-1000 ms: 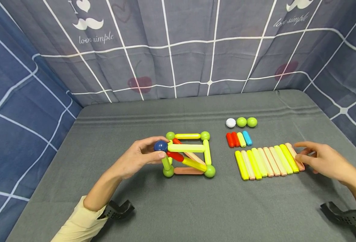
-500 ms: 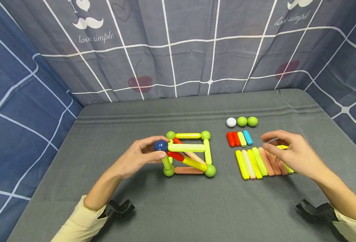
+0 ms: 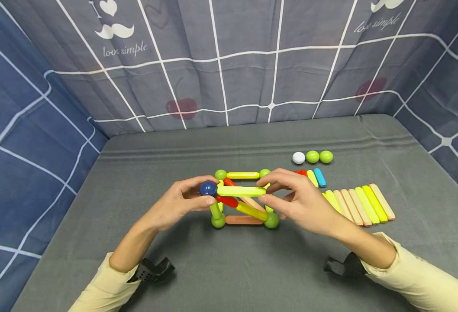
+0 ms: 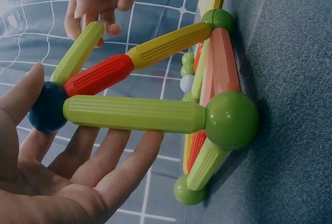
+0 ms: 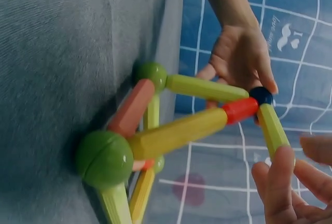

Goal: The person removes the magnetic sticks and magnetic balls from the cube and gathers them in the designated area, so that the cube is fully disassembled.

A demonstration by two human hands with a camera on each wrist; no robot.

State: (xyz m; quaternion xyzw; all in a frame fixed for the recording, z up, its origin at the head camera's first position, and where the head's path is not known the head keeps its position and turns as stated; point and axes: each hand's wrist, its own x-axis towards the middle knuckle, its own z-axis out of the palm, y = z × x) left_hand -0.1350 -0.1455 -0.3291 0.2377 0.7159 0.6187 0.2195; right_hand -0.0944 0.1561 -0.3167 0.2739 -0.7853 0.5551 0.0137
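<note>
A framework of magnetic sticks and balls stands on the table, with green balls (image 3: 271,220) at its corners. My left hand (image 3: 178,200) pinches the raised dark blue ball (image 3: 208,189) between thumb and fingers. From this ball extend a lime stick (image 3: 240,191), a red stick (image 3: 227,201) joined to a yellow one (image 3: 251,211), and another lime stick (image 4: 135,114) down to a green ball. My right hand (image 3: 304,201) is at the free end of the first lime stick, thumb and fingers spread around it. In the right wrist view, the thumb appears apart from the stick.
Right of the framework lies a row of yellow, lime and wood-toned sticks (image 3: 363,206), partly behind my right arm. Behind it are short red, lime and blue sticks (image 3: 320,177), then a white ball (image 3: 298,157) and two green balls (image 3: 319,157). A patterned curtain (image 3: 248,82) surrounds the table.
My right hand has travelled left from the far end of the stick row to the lime stick on the blue ball. My left hand keeps its hold in the same place.
</note>
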